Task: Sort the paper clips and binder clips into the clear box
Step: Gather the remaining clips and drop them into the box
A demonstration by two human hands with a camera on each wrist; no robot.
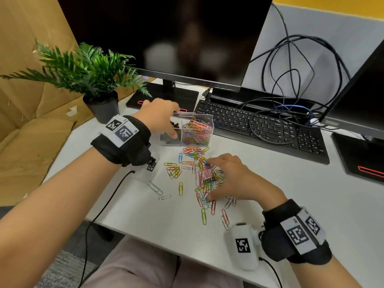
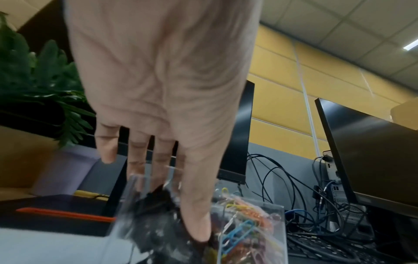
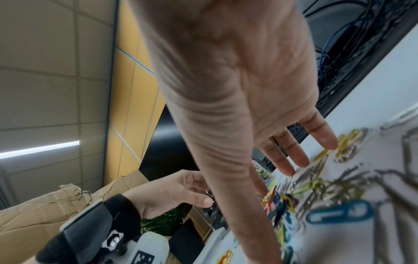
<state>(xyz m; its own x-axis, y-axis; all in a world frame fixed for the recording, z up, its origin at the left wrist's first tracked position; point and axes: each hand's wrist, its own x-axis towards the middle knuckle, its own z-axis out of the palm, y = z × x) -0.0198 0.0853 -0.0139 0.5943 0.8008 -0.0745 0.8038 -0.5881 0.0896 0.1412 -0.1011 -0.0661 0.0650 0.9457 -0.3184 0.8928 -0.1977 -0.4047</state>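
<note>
The left hand [image 1: 160, 115] was reached over the clear box [image 1: 187, 129], its grip apart, fingers extended inside; the right hand [image 1: 232, 179] was spread flat, grip apart, on paper clips [image 1: 193, 173] scattered across the tabletop [image 1: 145, 215].

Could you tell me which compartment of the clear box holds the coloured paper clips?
The right compartment; the left compartment, where the left hand reaches, holds black binder clips.

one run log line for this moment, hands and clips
left hand: at clear box, binder clips side | right hand: fingers spread on loose paper clips | desk: many left
</note>
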